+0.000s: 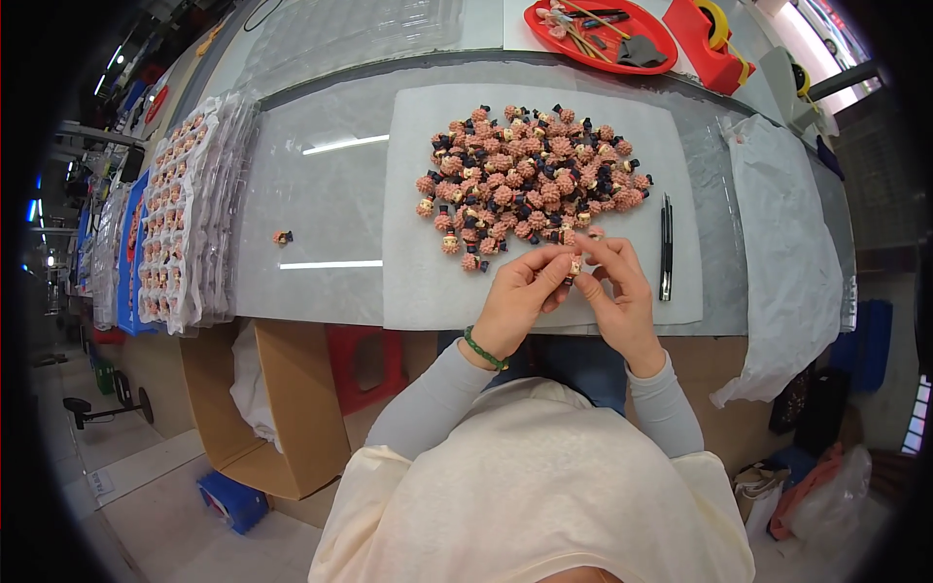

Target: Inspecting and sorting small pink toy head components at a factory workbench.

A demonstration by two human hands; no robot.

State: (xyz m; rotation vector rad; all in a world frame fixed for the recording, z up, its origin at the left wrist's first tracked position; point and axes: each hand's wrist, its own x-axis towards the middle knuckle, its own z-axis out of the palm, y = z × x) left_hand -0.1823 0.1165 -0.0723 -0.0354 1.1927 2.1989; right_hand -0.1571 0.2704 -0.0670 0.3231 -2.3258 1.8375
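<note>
Both my hands meet over the front part of a white foam sheet (437,296). Between their fingertips is a small figurine head (575,264) with pink curly hair and a dark hat. My left hand (522,294), with a green bracelet at the wrist, pinches it from the left. From the right, the thumb and fingers of my right hand (622,296) close on it too. Just beyond my fingers lies a big heap of similar figurine heads (530,175). A black pen-like tool (666,248) lies on the sheet to the right of my right hand.
Stacked clear trays (180,214) filled with figurine heads stand at the left. One loose figurine head (283,237) lies on the grey table. A red dish (622,58) of tools and a red tape dispenser (714,49) sit far right. A plastic bag (787,243) hangs over the right edge.
</note>
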